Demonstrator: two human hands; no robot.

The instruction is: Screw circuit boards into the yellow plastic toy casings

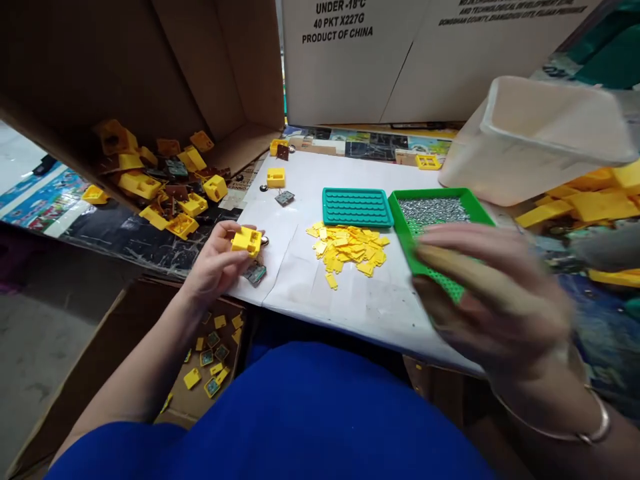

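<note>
At nine o'clock on the white board (280,283), the left hand (213,260) pinches a yellow case (247,241), likely to steady its hollows facing up. Yellow tabs (350,247) lie central, presumably for easy reach. At four o'clock, the right hand (505,293) blurs before the green tray (404,237); its grip I cannot tell.

Left hand (214,259) has a yellow block (246,241) pinched, right hand (500,293) is kinda a blur in front of a green tray (402,239) of tiny metal bits (433,211). Flat yellow pieces (350,247) are heaped beside a teal tray (357,208).
</note>
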